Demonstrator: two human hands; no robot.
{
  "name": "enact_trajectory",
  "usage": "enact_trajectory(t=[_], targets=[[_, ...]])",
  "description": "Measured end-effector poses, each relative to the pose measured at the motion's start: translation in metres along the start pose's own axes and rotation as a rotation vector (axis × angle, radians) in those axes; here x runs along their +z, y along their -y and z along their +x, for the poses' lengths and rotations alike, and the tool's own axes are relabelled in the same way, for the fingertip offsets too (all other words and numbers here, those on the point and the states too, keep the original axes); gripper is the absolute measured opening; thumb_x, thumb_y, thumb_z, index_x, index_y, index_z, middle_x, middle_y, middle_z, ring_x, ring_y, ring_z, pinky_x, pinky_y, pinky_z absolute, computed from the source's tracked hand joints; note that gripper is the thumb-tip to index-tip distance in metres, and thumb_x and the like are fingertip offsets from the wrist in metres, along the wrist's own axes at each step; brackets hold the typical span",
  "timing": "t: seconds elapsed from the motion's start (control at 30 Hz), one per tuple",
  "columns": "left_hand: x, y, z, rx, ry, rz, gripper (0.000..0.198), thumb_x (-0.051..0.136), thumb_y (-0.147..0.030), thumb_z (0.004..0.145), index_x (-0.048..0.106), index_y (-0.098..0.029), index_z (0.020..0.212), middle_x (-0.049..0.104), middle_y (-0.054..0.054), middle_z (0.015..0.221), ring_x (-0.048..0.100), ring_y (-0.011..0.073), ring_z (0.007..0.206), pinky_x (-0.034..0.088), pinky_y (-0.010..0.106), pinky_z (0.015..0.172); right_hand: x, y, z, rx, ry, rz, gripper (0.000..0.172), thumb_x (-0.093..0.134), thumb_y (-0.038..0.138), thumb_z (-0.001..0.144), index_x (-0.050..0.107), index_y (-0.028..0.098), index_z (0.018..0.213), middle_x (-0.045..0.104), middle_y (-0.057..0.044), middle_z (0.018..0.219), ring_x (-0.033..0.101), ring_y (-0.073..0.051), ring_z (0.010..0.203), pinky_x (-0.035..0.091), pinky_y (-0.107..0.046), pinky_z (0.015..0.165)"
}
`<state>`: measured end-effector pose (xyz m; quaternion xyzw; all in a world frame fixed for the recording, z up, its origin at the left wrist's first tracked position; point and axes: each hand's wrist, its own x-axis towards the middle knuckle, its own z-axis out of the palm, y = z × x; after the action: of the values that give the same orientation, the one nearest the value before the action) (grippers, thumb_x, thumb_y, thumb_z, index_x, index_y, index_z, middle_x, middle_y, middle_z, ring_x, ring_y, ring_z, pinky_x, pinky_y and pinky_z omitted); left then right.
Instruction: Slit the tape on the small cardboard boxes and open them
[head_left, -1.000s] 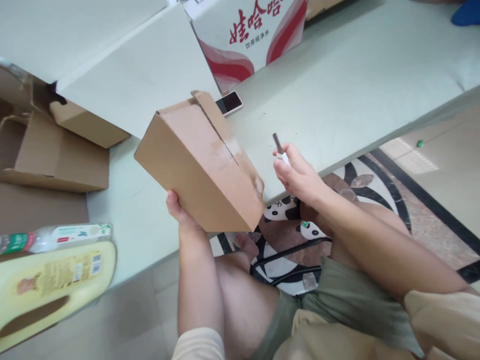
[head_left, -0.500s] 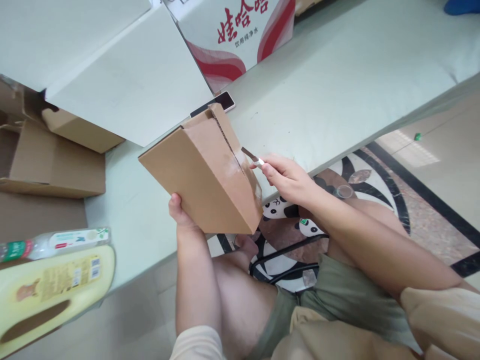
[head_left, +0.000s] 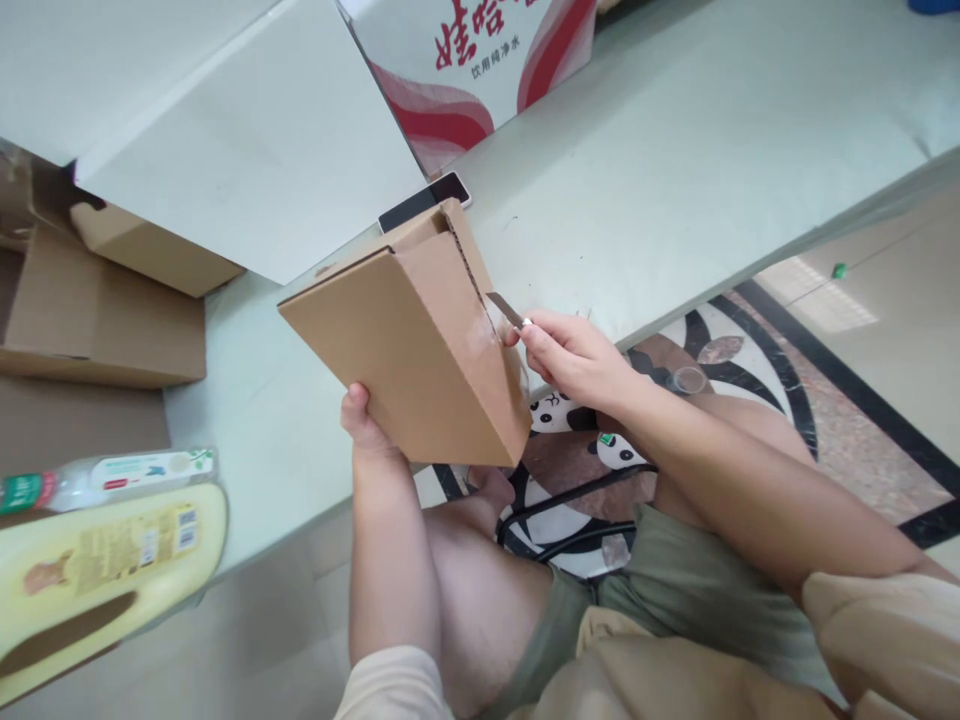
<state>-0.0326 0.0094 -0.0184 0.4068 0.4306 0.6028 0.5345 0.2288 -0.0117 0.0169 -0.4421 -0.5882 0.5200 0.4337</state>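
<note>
My left hand [head_left: 366,420] grips a brown cardboard box [head_left: 397,350] from its near left edge, thumb on the broad face and the other fingers hidden behind. The box is held tilted over the table edge. Along its right side runs a seam with clear tape, parted at the upper end so the corrugated edge shows. My right hand [head_left: 570,355] is closed around a small knife [head_left: 507,311], whose blade points up and left beside that seam. Whether the blade touches the cardboard I cannot tell.
A dark-screened phone [head_left: 424,202] lies behind the box on the pale table [head_left: 675,150]. White boxes [head_left: 255,140] and a red-and-white water carton [head_left: 480,80] stand at the back. Left are an open carton [head_left: 105,300], a plastic bottle [head_left: 142,472] and a yellow jug [head_left: 120,570].
The box has turned slightly and shifted a little right, and its upper seam gapes wider. My right hand, with the knife, has barely moved.
</note>
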Motion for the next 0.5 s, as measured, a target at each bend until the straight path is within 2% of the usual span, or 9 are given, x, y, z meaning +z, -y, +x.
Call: enact_trajectory(t=[0.13, 0.33, 0.5], targets=[[-0.0021, 0.0003, -0.0006, -0.02, 0.01, -0.011, 0.064, 0.072, -0.071, 0.068, 0.075, -0.025, 0.114, 0.076, 0.006, 0.091, 0.073, 0.0267, 0.099, 0.06, 0.037, 0.092, 0.0, 0.0023, -0.0002, -0.001, -0.001, -0.009, 0.056, 0.038, 0.068, 0.097, 0.06, 0.018, 0.089, 0.042, 0.003, 0.065, 0.04, -0.012, 0.064, 0.029, -0.026, 0.058], [-0.0027, 0.0003, -0.0018, -0.036, -0.002, 0.033, 0.068, 0.072, -0.072, 0.066, 0.074, -0.025, 0.115, 0.076, 0.006, 0.09, 0.073, 0.0305, 0.106, 0.059, 0.041, 0.098, -0.0001, 0.0052, -0.0002, 0.008, 0.004, -0.041, 0.05, 0.036, 0.064, 0.098, 0.053, 0.02, 0.081, 0.042, 0.003, 0.064, 0.042, -0.013, 0.067, 0.029, -0.027, 0.061], [0.0014, -0.0018, -0.0037, -0.062, -0.014, 0.032, 0.07, 0.075, -0.071, 0.064, 0.073, -0.025, 0.116, 0.077, 0.007, 0.092, 0.071, 0.0339, 0.113, 0.059, 0.045, 0.101, -0.0012, 0.0099, -0.0003, 0.029, -0.013, -0.229, 0.043, 0.032, 0.053, 0.099, 0.048, 0.021, 0.076, 0.042, 0.003, 0.062, 0.041, -0.012, 0.063, 0.029, -0.028, 0.062]])
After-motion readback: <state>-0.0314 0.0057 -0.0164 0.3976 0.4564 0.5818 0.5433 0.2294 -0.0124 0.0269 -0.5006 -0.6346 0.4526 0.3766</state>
